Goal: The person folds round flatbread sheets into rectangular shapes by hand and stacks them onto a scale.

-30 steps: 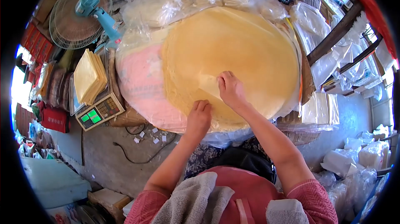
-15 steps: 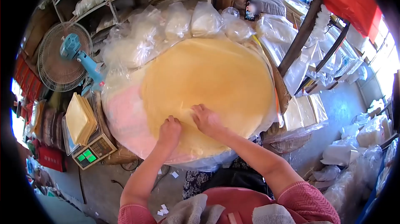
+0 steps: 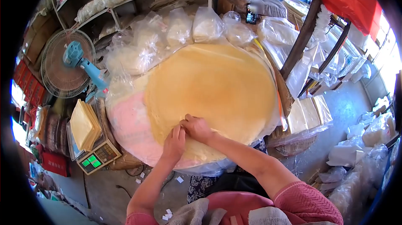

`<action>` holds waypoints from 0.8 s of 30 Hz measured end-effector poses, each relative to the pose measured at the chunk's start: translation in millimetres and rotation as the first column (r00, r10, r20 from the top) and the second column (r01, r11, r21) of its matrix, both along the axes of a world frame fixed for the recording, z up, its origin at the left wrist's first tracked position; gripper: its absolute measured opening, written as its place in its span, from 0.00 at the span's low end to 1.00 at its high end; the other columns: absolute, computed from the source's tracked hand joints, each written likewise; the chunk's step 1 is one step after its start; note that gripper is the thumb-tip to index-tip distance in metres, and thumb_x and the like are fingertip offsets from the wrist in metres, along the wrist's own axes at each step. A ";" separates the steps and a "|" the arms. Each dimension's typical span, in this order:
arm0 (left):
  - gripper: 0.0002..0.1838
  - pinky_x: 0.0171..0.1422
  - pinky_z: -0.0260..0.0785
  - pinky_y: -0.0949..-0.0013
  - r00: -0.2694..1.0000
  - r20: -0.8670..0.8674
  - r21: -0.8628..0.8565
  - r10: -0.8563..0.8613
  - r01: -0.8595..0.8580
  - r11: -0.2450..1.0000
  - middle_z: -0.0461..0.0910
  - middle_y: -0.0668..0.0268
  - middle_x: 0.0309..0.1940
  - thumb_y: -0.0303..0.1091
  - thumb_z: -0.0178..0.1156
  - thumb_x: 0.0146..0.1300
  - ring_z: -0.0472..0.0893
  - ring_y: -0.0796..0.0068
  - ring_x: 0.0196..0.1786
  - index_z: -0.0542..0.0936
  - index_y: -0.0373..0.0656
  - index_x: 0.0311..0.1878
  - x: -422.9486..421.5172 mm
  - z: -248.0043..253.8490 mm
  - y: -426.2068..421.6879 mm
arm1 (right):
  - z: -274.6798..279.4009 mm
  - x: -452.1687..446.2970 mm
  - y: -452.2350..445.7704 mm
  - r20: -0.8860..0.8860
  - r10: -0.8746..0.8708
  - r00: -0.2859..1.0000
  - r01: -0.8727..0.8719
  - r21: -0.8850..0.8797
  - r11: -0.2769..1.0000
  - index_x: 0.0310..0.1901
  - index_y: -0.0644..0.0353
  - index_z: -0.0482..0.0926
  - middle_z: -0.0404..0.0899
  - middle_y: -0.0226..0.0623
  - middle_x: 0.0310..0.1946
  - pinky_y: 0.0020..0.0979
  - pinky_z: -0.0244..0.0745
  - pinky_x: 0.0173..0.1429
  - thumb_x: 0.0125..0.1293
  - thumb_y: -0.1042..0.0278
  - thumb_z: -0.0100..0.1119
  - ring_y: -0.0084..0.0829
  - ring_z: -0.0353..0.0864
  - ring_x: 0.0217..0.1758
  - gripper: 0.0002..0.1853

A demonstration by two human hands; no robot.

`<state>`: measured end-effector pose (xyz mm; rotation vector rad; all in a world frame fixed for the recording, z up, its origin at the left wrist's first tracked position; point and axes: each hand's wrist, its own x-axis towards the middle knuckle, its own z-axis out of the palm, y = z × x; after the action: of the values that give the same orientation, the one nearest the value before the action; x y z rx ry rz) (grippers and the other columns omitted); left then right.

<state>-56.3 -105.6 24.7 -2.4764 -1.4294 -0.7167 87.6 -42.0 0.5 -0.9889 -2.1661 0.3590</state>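
Observation:
A large round stack of thin, tan flatbread sheets [image 3: 213, 78] lies on the round table in front of me. My left hand [image 3: 174, 142] is over the near left part of the top sheet, its fingers closed and pointing away from me. Right beside it, my right hand [image 3: 197, 129] is curled with its fingertips almost meeting the left ones. Both seem to pinch the thin flatbread; the exact fold between the fingertips is too small to see.
Left of the table stand a fan [image 3: 69, 64] and a digital scale [image 3: 98, 156] carrying folded flatbread [image 3: 85, 126]. Plastic-bagged packs [image 3: 207, 26] line the table's far edge. Pink cloth [image 3: 133, 118] shows at left. A dark post [image 3: 301, 36] rises at right, near wrapped packs [image 3: 303, 114].
My right hand has moved left and towards me, joining the left hand. My left hand has shifted slightly right. The whole view has tilted a little.

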 end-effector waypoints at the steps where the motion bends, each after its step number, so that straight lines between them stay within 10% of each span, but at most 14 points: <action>1: 0.12 0.51 0.74 0.58 1.000 0.004 -0.022 -0.011 0.011 1.000 0.73 0.51 0.45 0.23 0.54 0.55 0.77 0.54 0.49 0.74 0.32 0.44 0.1 -8.6 -6.3 | 0.7 0.9 1.4 0.026 0.003 1.000 -0.003 0.002 1.000 0.29 0.56 0.76 0.72 0.42 0.29 0.42 0.76 0.33 0.53 0.70 0.60 0.45 0.79 0.31 0.04; 8: 0.17 0.60 0.69 0.57 0.999 0.042 -0.055 0.026 -0.024 0.998 0.73 0.52 0.50 0.23 0.54 0.52 0.73 0.52 0.58 0.74 0.32 0.47 3.4 -25.3 -20.5 | 14.2 16.6 11.7 -0.147 0.098 0.984 -0.106 -0.047 0.993 0.32 0.56 0.77 0.75 0.41 0.31 0.41 0.75 0.38 0.57 0.71 0.55 0.46 0.78 0.37 0.03; 12: 0.17 0.60 0.70 0.58 0.996 0.080 -0.075 0.041 -0.034 0.997 0.73 0.53 0.51 0.22 0.54 0.51 0.73 0.53 0.58 0.74 0.33 0.47 2.4 -24.5 -22.6 | 15.0 32.0 35.0 -0.331 -0.271 0.904 0.229 -0.160 0.960 0.38 0.58 0.79 0.78 0.36 0.31 0.37 0.74 0.40 0.63 0.69 0.56 0.39 0.78 0.35 0.05; 17: 0.18 0.59 0.70 0.59 0.999 0.031 -0.111 0.036 -0.033 0.993 0.73 0.53 0.50 0.24 0.56 0.51 0.73 0.53 0.58 0.74 0.33 0.47 3.2 -21.8 -16.8 | 12.8 115.4 76.7 -0.730 -0.609 0.311 0.088 -0.616 0.783 0.29 0.52 0.77 0.73 0.21 0.21 0.22 0.66 0.30 0.65 0.63 0.61 0.16 0.70 0.24 0.08; 19: 0.18 0.60 0.69 0.57 0.989 -0.070 -0.408 0.129 -0.146 0.901 0.73 0.52 0.52 0.27 0.57 0.52 0.73 0.52 0.59 0.74 0.32 0.48 15.2 14.6 -10.0 | 48.7 124.8 57.7 -0.753 -0.637 0.163 -0.029 -0.649 0.760 0.27 0.49 0.75 0.70 0.20 0.20 0.18 0.61 0.27 0.66 0.63 0.62 0.14 0.66 0.21 0.10; 24: 0.27 0.66 0.63 0.54 0.980 0.190 -0.200 0.052 -0.013 0.980 0.70 0.48 0.56 0.32 0.61 0.54 0.69 0.46 0.61 0.70 0.30 0.55 60.9 -11.1 28.2 | 25.9 110.6 -12.3 -0.532 -0.394 0.749 -0.058 -0.646 0.761 0.41 0.59 0.78 0.77 0.25 0.29 0.27 0.69 0.32 0.56 0.55 0.70 0.18 0.73 0.29 0.19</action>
<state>4.6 -77.4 13.5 -2.5824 -1.6828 -0.8704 198.2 -54.3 26.3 -1.1859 -1.2867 1.2085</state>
